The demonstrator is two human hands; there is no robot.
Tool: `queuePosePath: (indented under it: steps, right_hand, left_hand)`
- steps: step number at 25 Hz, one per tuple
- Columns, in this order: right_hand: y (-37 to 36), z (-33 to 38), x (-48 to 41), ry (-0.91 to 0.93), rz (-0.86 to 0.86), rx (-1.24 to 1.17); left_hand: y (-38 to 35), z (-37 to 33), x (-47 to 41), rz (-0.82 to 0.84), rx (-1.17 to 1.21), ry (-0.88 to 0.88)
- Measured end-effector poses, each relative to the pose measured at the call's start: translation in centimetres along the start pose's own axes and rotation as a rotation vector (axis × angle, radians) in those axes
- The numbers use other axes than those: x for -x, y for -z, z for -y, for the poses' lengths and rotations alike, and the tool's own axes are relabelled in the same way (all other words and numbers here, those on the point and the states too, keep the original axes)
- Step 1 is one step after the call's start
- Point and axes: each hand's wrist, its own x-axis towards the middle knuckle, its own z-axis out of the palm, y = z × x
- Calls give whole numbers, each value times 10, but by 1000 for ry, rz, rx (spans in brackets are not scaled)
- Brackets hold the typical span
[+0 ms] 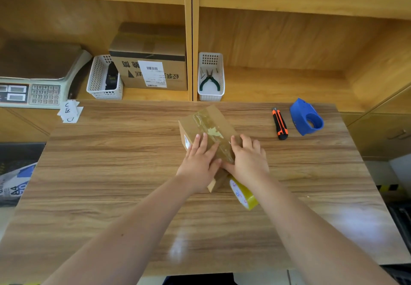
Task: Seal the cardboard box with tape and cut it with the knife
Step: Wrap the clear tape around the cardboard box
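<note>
A small cardboard box (208, 121) lies at the middle of the wooden table (111, 173), with a strip of clear tape along its top seam. My left hand (199, 164) rests flat on the box's near left part, fingers spread. My right hand (248, 160) presses flat on the near right part, thumbs meeting over the tape. A roll of yellowish tape (243, 194) hangs off the box's near end, under my right wrist. The orange-and-black utility knife (279, 124) lies on the table to the right, apart from both hands.
A blue tape dispenser (308, 117) sits beside the knife. On the shelf behind stand a white basket with pliers (210, 77), a labelled carton (151, 62), another white basket (103, 78) and a weighing scale (33, 77). Paper slips (70, 112) lie at the table's far left.
</note>
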Motion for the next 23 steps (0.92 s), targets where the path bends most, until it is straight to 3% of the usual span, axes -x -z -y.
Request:
queuePosePath:
  steps: [6, 13, 23]
  right_hand:
    - [-4, -11, -2, 100, 15, -103]
    - [-2, -30, -22, 240, 262, -280]
    - [-11, 7, -17, 51, 205, -344]
  left_hand:
    - [0, 10, -13, 35, -296, -55]
    - [40, 35, -46, 148, -428, -152]
    - [57, 21, -74, 149, -602, -14]
